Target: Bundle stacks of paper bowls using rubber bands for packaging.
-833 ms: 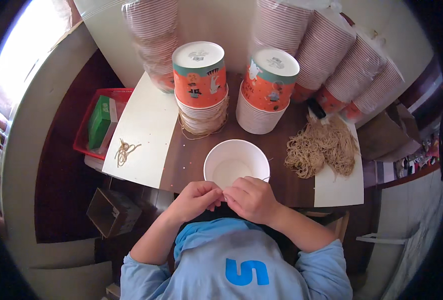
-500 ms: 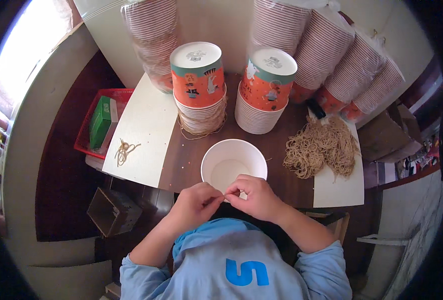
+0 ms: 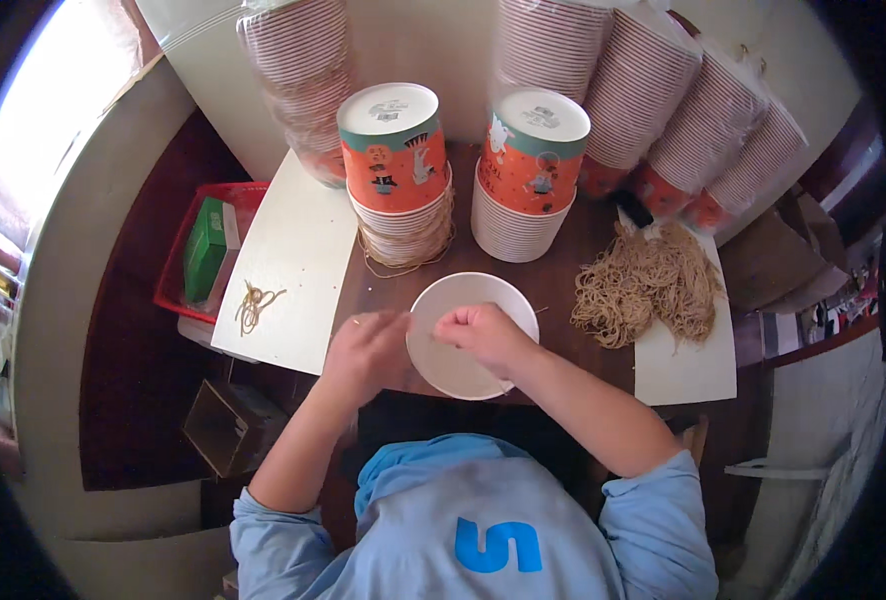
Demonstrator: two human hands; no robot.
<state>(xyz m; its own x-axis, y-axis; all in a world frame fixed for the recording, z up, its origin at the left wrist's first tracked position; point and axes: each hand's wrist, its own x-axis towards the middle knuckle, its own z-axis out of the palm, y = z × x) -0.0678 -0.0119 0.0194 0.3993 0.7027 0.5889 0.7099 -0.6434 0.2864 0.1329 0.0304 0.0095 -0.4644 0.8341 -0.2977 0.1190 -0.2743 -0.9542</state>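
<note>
"While the right hand (image 3: 483, 332) hangs over the mouth of the white tub (image 3: 441, 368), what worries you?"

"Its forearm (image 3: 593, 408), reaching across beside the near rim. The tub seems to stand right at the front edge of the tabletop (image 3: 603, 362), opening upward, and neither hand clearly steadies it; a low elbow could tip or drag it."

"And the grip?"

"On the right, the fingers curl in with their tips drawn close; whether they pinch anything, I can't tell. The left hand (image 3: 368, 348), near the tub's left side, is too blurred to judge."

"Other trouble?"

"The twine heap (image 3: 648, 290) lies in loose loops, so lifting one length could tangle the rest. A careless reach could topple the left inverted stack (image 3: 393, 175), with twine around its lower part, or the right inverted stack (image 3: 531, 168)."

"And the room?"

"Brown tabletop, white at both ends, a small twine bundle (image 3: 253, 308) on the left one. Plastic-wrapped stacks (image 3: 638, 95) lean at the back. Off to the left are a red crate (image 3: 168, 278) with a green box (image 3: 206, 250) inside, a cardboard box (image 3: 213, 428) lower down, and a bright window (image 3: 58, 120)."
</note>
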